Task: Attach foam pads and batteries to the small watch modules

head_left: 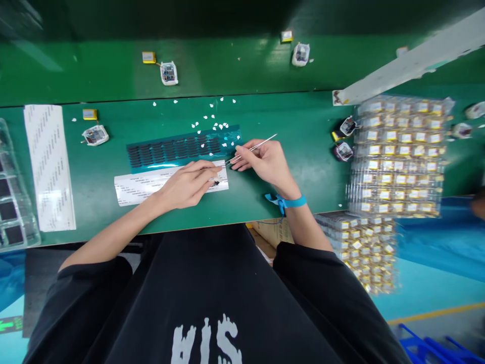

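Observation:
My right hand point(263, 159) is closed around thin metal tweezers point(261, 142), whose tip points left, close to my left fingertips. My left hand point(193, 183) rests over a white printed sheet point(142, 187), its fingers drawn together; what they hold, if anything, is hidden. A small black piece point(215, 183) shows beside its fingers, over the sheet. Just behind lies a translucent blue-green film point(182, 147) with rows of dark slim strips. Small white tabs point(215, 124) are scattered on and behind the film's right end. A blue strap point(290, 203) circles my right wrist.
White device housings with batteries sit at left point(95, 135) and along the back point(168, 74). More white printed sheets point(51, 167) and a clear tray point(18, 202) are at the left. Stacked battery trays point(397, 156) stand at right, near dark housings point(344, 150) and a slanting white bar point(409, 55).

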The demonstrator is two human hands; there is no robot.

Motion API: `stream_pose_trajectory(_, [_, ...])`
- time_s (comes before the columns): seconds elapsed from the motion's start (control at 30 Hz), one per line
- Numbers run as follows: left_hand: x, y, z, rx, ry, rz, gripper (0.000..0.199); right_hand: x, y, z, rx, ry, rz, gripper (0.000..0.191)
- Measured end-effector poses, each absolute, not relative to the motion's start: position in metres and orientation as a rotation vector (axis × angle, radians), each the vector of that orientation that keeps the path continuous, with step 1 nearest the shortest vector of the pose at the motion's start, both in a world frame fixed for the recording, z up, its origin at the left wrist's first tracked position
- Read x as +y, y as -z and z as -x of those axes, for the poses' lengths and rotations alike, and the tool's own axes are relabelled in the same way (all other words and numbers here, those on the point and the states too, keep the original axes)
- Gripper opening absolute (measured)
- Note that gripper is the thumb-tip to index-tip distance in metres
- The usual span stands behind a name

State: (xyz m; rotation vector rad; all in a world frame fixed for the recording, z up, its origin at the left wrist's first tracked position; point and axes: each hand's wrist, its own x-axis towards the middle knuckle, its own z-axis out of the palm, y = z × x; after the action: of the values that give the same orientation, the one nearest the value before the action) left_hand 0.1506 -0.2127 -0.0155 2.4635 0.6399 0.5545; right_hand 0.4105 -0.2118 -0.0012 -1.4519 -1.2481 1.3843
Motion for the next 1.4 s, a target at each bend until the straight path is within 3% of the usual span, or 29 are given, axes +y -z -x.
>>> stream_pose_trajectory(0.8, [-0.212, 0.017, -0.155, 0.589, -0.696, -2.423, 0.028, -0.189, 0.006, -0.416, -1.331, -1.443, 1.349, 0.060])
stream_pose_trajectory(1.0, [-0.216, -0.011, -0.156, 0.857, -0.839, -1.859, 0.026, -0.202, -0.026, -0.397, -1.319, -1.216, 1.392, 0.062])
stream_pose_trajectory(1.23, [-0.213, -0.021, -0.149, 0.762, -0.803, -1.344, 0.051, -0.217, -0.040, -0.351, -1.224, -1.332, 1.233, 0.052])
stream_pose_trajectory(1.4, [-0.215, -0.020, -0.150, 0.812, -0.785, -1.352, 0.052, -0.216, -0.034, -0.340, -1.169, -1.379, 1.132, 0.047])
